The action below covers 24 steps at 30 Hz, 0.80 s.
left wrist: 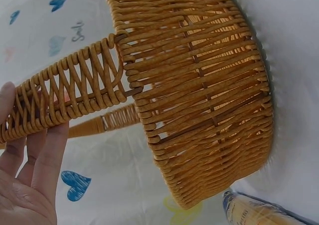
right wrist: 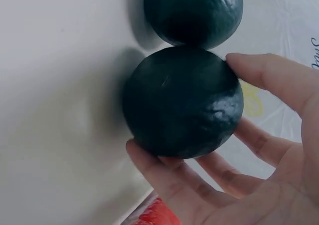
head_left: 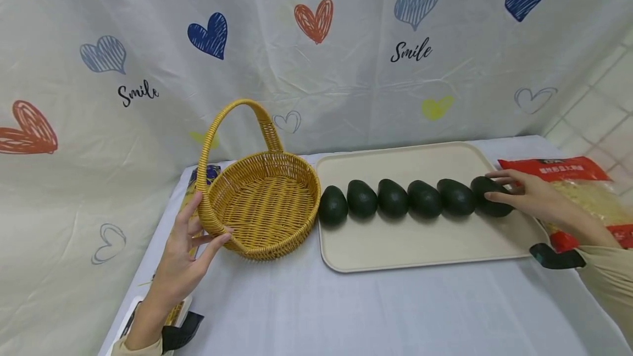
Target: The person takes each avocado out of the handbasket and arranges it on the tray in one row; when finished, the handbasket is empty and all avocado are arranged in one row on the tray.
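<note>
A golden wicker basket (head_left: 267, 207) with a tall arched handle stands at the left, with its woven floor bare. My left hand (head_left: 180, 254) holds the basket by the near foot of its handle; in the left wrist view the thumb and fingers (left wrist: 50, 160) lie on opposite sides of the handle. Several dark green avocados lie in a row across a cream tray (head_left: 395, 249). At the right end of that row my right hand (head_left: 531, 196) grips the last avocado (right wrist: 182, 103), thumb on one side and fingers round the other. This avocado touches its neighbour (right wrist: 194, 10).
Right of the tray lies a red and clear food bag (head_left: 559, 169), partly behind my right arm. A yellow and blue packet (left wrist: 254, 210) sits behind the basket. White cloth (head_left: 346, 312) covers the table, and a curtain printed with hearts (head_left: 316, 21) hangs at the back.
</note>
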Motion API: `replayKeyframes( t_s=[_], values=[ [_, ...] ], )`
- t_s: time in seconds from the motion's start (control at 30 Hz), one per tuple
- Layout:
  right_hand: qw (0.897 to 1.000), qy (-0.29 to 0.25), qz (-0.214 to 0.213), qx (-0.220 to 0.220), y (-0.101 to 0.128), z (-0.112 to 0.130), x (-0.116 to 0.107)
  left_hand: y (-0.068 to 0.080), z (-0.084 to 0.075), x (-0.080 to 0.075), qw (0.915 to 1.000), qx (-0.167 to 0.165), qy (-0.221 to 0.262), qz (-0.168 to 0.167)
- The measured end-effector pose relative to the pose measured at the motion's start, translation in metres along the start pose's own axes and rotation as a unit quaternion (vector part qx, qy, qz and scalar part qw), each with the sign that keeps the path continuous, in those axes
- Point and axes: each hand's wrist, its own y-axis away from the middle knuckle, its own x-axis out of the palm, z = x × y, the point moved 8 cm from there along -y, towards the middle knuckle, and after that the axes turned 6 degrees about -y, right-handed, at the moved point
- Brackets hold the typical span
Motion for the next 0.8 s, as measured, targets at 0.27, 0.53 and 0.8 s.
replayKeyframes(
  t_s=[0.27, 0.53, 0.8],
  values=[
    [1.000, -0.007, 0.004, 0.004, 0.000, 0.001, 0.001, 0.000, 0.001, 0.000, 1.0000, -0.007, 0.000, -0.003],
    [0.999, 0.006, -0.033, -0.018, 0.007, 0.011, -0.009, 0.001, 0.001, 0.001, 1.0000, -0.005, -0.002, -0.002],
    [0.989, 0.027, -0.108, -0.097, 0.011, 0.055, -0.025, -0.002, -0.002, -0.004, 0.9994, -0.026, -0.015, 0.018]
  ],
)
